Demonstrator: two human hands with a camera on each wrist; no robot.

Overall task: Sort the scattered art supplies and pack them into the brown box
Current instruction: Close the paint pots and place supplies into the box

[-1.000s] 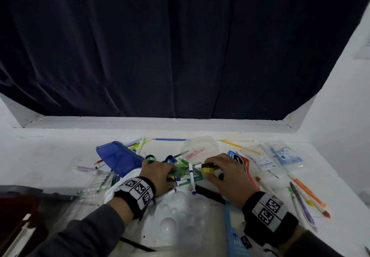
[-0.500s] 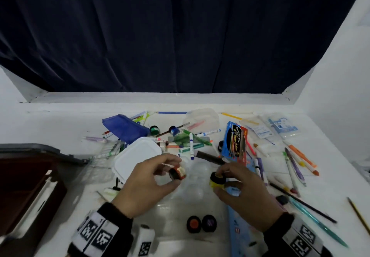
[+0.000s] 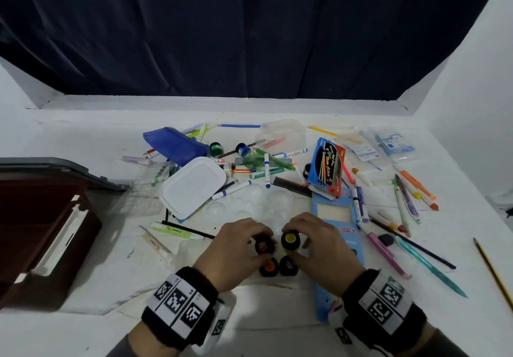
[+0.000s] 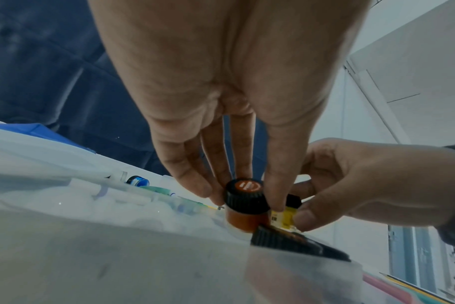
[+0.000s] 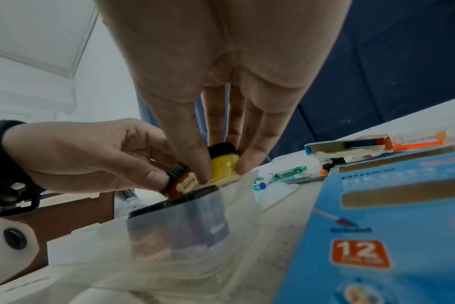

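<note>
My left hand [image 3: 259,245] pinches a small red-brown paint jar [image 4: 247,197] with a black cap. Right beside it, my right hand [image 3: 291,241] pinches a yellow paint jar [image 5: 225,162]. Both jars are held low over a clear plastic tray [image 5: 195,226], just behind an orange-capped jar [image 3: 268,267] and a purple-capped jar [image 3: 288,265] that stand in it. The brown box [image 3: 41,217] lies open at the left edge of the white table. Markers, pens and pencils [image 3: 402,198] are scattered over the far and right side.
A white lid [image 3: 194,187], a blue pouch [image 3: 175,145] and green and blue paint jars [image 3: 216,148] lie behind my hands. A flat blue "12" package [image 3: 336,217] lies under my right hand, with a coloured-pencil box [image 3: 327,167] beyond it.
Both hands drew back from the pile toward me, each with a jar, then dropped down to the clear tray beside the orange and purple jars.
</note>
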